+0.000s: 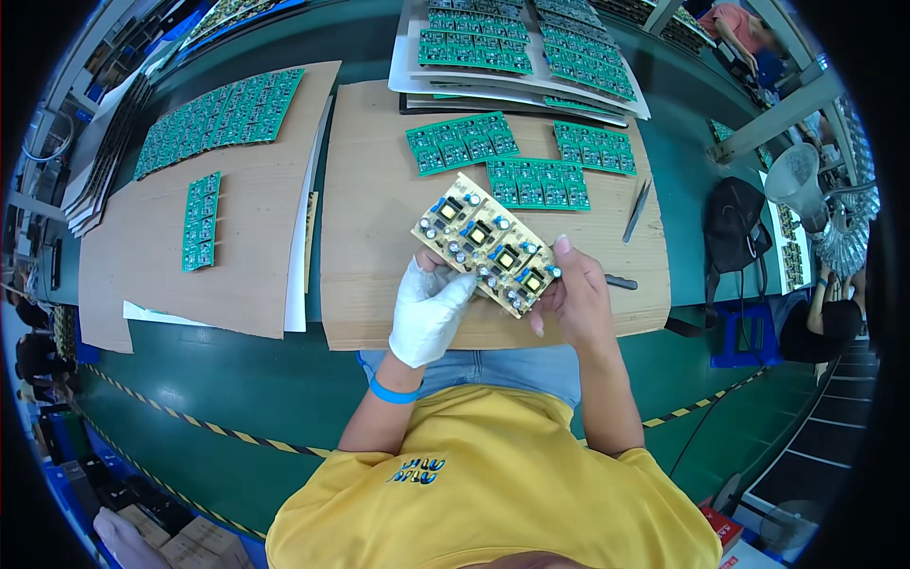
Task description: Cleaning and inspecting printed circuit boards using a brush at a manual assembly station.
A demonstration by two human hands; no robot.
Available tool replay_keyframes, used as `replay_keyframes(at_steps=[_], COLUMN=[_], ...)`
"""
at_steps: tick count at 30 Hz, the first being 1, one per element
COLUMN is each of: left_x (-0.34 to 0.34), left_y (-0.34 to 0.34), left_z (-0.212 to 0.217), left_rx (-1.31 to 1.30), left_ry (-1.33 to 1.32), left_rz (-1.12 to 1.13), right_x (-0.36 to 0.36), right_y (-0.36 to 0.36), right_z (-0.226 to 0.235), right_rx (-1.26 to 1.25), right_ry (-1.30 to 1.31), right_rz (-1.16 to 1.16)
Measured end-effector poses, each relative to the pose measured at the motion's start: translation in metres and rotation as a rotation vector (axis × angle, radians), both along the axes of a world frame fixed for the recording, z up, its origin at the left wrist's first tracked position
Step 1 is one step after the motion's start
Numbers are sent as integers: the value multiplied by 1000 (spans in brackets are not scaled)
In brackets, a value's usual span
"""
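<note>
A tan circuit board panel [486, 245] is held up at a slant over the cardboard, its transformers, capacitors and blue parts facing up. My left hand [431, 308], in a white glove and with a blue band at the wrist, grips its lower left edge. My bare right hand [580, 299] pinches the lower right end between thumb and fingers. Just beyond the panel lie three green circuit board panels, one at the left [463, 143], one in the middle [538, 184] and one at the right [595, 148]. A pair of tweezers [637, 211] rests to the right.
Cardboard [370, 209] covers the bench before me. Stacked sheets with green boards [474, 52] stand at the back. On the left cardboard [142, 247] lie a row of green boards [223, 119] and a single panel [201, 221]. A dark-handled tool [621, 283] lies beside my right hand.
</note>
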State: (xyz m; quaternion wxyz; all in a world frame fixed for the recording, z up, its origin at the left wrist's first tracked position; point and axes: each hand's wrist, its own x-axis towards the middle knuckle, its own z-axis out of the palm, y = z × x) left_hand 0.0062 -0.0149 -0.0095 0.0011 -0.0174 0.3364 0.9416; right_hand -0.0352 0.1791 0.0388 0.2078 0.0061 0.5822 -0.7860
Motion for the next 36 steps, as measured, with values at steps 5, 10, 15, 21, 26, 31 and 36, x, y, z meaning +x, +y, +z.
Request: replay_keyframes(at_steps=[5,10,15,21,26,31,36], left_x=[-1,-1,1,4,2,0,-2], left_y=[1,2,0,1,1,-1,1], left_z=[0,-2,-5,-6,-6,1,-4], left_rx=[4,11,-38,-32,-10,26,-16], left_ry=[59,78,87,83,105,61,39], left_rz=[35,54,67,79,66,49,108], right_x=[1,1,0,1,-2,-3,-2], right_y=[-1,-2,-2,-3,-6,-10,-15], right_z=[1,-1,0,0,4,4,9], right_rx=[-16,-10,-40,-35,-58,-72,-104], right_ry=[23,23,-17,-50,-50,-54,-109], right_rz=[7,16,69,95,115,150,177])
